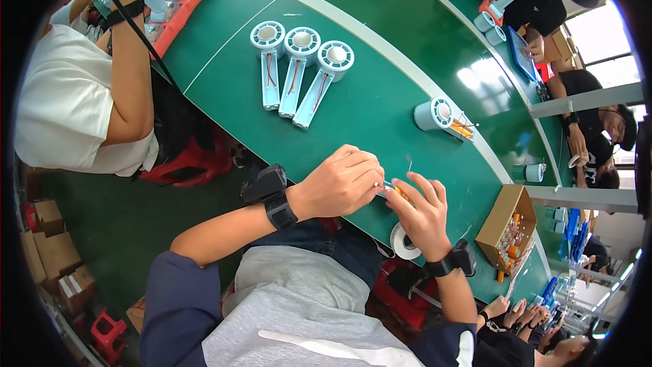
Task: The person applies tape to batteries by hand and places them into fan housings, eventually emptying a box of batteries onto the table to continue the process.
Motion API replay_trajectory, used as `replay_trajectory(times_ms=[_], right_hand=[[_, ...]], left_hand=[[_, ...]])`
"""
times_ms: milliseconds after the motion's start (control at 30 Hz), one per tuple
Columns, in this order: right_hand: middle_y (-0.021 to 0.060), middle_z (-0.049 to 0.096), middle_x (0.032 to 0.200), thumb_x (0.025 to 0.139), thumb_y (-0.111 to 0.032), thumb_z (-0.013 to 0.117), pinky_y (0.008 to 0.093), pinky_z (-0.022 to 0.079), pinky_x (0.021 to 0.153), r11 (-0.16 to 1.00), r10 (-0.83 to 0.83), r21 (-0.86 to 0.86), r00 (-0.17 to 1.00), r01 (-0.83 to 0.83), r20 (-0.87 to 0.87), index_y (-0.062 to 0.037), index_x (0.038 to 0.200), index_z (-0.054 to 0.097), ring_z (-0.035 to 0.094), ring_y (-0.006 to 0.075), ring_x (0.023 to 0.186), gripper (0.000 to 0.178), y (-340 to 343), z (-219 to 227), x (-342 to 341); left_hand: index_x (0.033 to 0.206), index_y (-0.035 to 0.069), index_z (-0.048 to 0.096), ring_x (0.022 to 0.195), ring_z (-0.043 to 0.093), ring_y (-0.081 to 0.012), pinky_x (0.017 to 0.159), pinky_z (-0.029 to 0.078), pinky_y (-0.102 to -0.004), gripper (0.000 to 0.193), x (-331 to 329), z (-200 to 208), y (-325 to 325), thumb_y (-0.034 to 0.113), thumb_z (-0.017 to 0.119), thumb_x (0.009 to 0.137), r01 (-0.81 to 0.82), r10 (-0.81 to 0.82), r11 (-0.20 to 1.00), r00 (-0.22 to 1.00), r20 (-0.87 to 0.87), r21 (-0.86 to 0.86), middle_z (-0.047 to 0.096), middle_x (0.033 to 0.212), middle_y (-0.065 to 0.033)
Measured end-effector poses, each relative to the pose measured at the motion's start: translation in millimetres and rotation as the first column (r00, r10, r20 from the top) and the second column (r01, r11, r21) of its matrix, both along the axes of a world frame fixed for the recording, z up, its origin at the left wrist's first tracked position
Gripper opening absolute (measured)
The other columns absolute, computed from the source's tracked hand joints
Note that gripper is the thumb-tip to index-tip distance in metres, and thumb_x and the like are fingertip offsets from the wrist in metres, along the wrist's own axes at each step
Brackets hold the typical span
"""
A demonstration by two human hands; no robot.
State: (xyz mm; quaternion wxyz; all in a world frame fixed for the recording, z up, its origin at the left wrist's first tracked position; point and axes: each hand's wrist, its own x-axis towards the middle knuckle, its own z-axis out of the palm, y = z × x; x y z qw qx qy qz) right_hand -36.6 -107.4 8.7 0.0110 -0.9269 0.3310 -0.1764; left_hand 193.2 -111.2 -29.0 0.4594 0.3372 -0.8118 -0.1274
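Observation:
In front of my body both hands meet over a small orange cylinder, which looks like a battery [403, 194], with a pale blue part at its left end. My right hand [422, 216] grips it between thumb and fingers. My left hand [345, 183] is closed in a pinch at that left end, beside a tiny white tip; what it holds is mostly hidden. Farther off, three light blue handheld fan bodies [301, 42] lie side by side, red wires showing in their open handles. Another fan body [435, 114] lies to the right, with orange in its handle.
Near my right wrist is a white roll of tape [406, 240]. A cardboard box [509, 224] of orange batteries with wires stands at the right. A co-worker [88, 95] sits at the left beside a red tray [190, 10]. More people work across the green table [231, 109].

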Motion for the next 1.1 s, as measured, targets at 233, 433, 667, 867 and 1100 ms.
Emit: replay_trajectory(times_ms=[233,433,667,867,1100], right_hand=[[0.0067,0.067,0.119,0.086,-0.018,0.074,0.0514,0.041,0.105,0.993,-0.02,0.117,0.998,0.028,-0.064,-0.0143,0.112,0.07,0.057,0.0307,0.123,0.027,-0.4,4.3,14.8],[0.0096,0.068,0.118,0.088,-0.013,0.073,0.045,0.044,0.105,0.879,0.087,0.464,0.994,-0.109,0.069,-0.0095,0.115,0.069,0.059,0.032,0.122,0.028,-10.2,17.1,-6.0],[0.0076,0.067,0.098,0.086,-0.015,0.076,0.032,0.05,0.079,0.561,-0.474,0.804,0.873,0.197,0.116,-0.0057,0.111,0.068,0.063,0.0232,0.092,0.029,-6.0,7.6,-14.4],[0.0074,0.062,0.087,0.083,-0.022,0.08,0.0347,0.046,0.071,0.572,-0.41,0.798,0.909,0.189,0.079,-0.0049,0.098,0.07,0.056,0.0231,0.081,0.025,-13.7,-1.9,-12.8],[0.0111,0.059,0.084,0.08,-0.03,0.081,0.0409,0.046,0.075,0.661,-0.416,0.729,0.895,0.179,0.158,-0.0076,0.091,0.07,0.057,0.0302,0.086,0.027,-9.4,-17.2,-15.7]], left_hand=[[0.091,0.007,0.061,0.099,0.064,-0.0244,0.087,0.049,-0.0396,0.01,-3.3,3.8,1.1,0.008,0.069,0.085,-0.005,0.005,0.998,1.0,-0.001,0.066,0.068,0.094,-0.0044],[0.099,0.006,0.067,0.108,0.061,-0.0265,0.093,0.047,-0.0402,0.015,0.1,24.7,-2.7,0.016,0.067,0.088,0.075,-0.133,0.937,0.98,0.148,0.342,0.069,0.099,-0.008],[0.093,0.007,0.076,0.089,0.069,-0.0303,0.079,0.053,-0.0399,0.022,-16.7,53.8,-44.1,0.026,0.069,0.087,-0.001,-0.397,0.745,0.804,0.443,0.667,0.073,0.088,-0.0118],[0.089,0.006,0.079,0.072,0.07,-0.0328,0.068,0.055,-0.0424,0.024,-19.7,36.4,-46.3,0.03,0.073,0.084,0.017,-0.41,0.569,0.872,0.266,0.822,0.073,0.078,-0.013],[0.09,0.006,0.078,0.076,0.07,-0.0334,0.069,0.056,-0.041,0.022,-27.2,37.1,-48.8,0.026,0.072,0.085,0.002,-0.389,0.667,0.853,0.347,0.745,0.072,0.081,-0.0161]])
